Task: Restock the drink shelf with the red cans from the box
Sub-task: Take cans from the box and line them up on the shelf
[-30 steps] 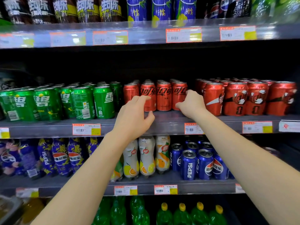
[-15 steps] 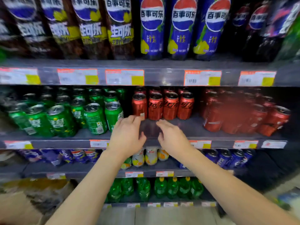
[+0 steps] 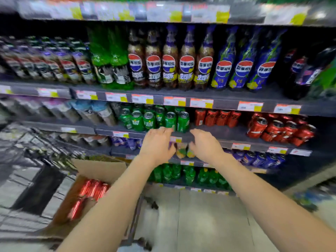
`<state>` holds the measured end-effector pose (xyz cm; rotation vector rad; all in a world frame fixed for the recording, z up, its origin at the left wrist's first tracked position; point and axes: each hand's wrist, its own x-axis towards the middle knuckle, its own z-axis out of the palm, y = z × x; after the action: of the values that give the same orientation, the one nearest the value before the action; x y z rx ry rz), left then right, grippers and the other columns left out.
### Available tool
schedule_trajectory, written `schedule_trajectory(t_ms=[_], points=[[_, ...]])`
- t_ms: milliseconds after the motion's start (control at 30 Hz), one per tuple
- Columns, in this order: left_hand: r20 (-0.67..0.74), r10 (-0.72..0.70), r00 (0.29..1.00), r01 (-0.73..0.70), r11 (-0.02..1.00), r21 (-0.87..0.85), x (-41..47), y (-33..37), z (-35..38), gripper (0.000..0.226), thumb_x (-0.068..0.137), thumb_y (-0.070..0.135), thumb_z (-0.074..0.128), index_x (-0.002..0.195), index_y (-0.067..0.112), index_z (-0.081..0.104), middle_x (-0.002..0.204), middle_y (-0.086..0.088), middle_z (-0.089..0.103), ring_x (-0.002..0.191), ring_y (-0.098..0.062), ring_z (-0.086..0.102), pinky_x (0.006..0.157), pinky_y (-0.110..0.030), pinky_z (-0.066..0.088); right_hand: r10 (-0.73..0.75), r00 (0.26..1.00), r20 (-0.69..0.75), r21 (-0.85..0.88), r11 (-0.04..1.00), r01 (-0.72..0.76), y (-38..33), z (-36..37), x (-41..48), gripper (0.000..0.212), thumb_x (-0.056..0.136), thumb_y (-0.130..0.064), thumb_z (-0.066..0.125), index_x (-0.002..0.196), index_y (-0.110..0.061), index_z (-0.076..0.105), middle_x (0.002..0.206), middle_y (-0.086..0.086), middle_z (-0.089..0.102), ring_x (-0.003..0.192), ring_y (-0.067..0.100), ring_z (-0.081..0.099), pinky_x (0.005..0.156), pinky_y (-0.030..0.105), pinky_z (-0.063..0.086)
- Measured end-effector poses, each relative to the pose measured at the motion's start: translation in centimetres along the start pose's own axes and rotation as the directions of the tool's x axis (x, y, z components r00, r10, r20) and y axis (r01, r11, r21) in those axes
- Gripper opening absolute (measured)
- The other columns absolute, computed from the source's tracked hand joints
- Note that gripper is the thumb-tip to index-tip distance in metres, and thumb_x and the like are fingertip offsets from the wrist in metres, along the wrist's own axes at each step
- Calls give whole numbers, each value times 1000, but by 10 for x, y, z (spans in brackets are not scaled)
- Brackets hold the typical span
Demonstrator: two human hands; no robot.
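Note:
A short row of red cans (image 3: 217, 117) stands far back on the grey can shelf (image 3: 221, 132), with bare shelf in front of it. More red cans (image 3: 280, 130) crowd the shelf to the right. An open cardboard box (image 3: 99, 171) sits low on the left with red cans (image 3: 91, 193) lying in it. My left hand (image 3: 156, 144) and my right hand (image 3: 204, 144) hover side by side in front of the shelf edge, fingers apart and holding nothing. The picture is blurred by motion.
Green cans (image 3: 156, 119) stand left of the red row. Tall cola bottles (image 3: 169, 68) fill the shelf above. Blue cans (image 3: 261, 159) and green bottles (image 3: 190, 174) sit on lower shelves. The box rests on a wire trolley (image 3: 34, 160). Pale floor tiles (image 3: 190, 220) lie below.
Both hands have let go of the red cans on the shelf and drawn back from it. The view has pulled away and swung left and down, so the box is now in sight.

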<state>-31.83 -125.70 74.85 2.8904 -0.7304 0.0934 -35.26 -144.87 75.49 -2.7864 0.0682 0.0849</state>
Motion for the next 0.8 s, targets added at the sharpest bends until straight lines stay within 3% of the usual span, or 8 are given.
schedule_trajectory(t_ms=[133,200,267,333,533,600,700,800], points=[[-9,-66,998,66,997,30,-58,-32,-31,64,93,44,55,150,16,46,139,-9,58,123,-33,58,103,-44,47,-17,1000,13,3,1000,17,-57,1,-35,44,93,-18,56,136,-9,56,133,16,61,117,36,60,91,45,54],[3,-106,994,105,994,30,-92,-48,-40,64,93,44,56,151,16,45,138,-10,59,122,-34,58,101,-45,48,-41,999,34,-5,999,41,-85,7,-56,43,93,-18,55,136,-11,57,126,14,66,98,31,66,74,39,55],[4,-158,987,158,987,14,-131,-61,-47,63,94,44,57,150,17,45,137,-10,59,122,-35,58,102,-45,46,-94,993,73,-39,994,97,-110,18,-76,37,97,-20,55,133,-14,56,121,11,66,79,24,61,57,33,48],[3,-205,979,205,979,16,-173,-71,-52,60,95,47,57,147,17,47,135,-10,59,121,-36,59,101,-44,45,-140,986,86,-35,989,144,-133,31,-99,40,99,-21,54,139,-14,53,123,11,64,76,22,58,50,30,42],[103,-282,954,283,959,13,-288,-100,-63,64,96,50,56,149,16,43,137,-11,57,118,-35,61,93,-43,52,-173,977,126,33,985,171,-201,68,-170,41,100,-25,55,139,-14,53,130,8,64,103,28,64,77,38,57],[133,-343,930,343,939,23,-316,-117,-65,66,97,51,54,150,14,41,141,-13,55,119,-34,60,94,-43,52,-189,967,172,60,982,181,-220,79,-185,48,99,-29,56,145,-16,49,130,7,65,101,27,66,70,36,57],[149,-409,900,407,912,48,-347,-146,-67,58,97,50,52,141,13,47,133,-13,57,115,-34,60,93,-43,52,-225,953,205,87,974,211,-247,95,-193,55,100,-28,55,153,-18,42,131,8,64,75,17,60,50,26,39],[137,-438,889,435,899,48,-367,-182,-66,57,94,51,52,139,16,49,126,-10,59,108,-31,63,86,-41,54,-213,955,204,71,977,203,-277,111,-190,51,98,-28,56,148,-17,48,137,8,61,95,24,67,64,31,53]])
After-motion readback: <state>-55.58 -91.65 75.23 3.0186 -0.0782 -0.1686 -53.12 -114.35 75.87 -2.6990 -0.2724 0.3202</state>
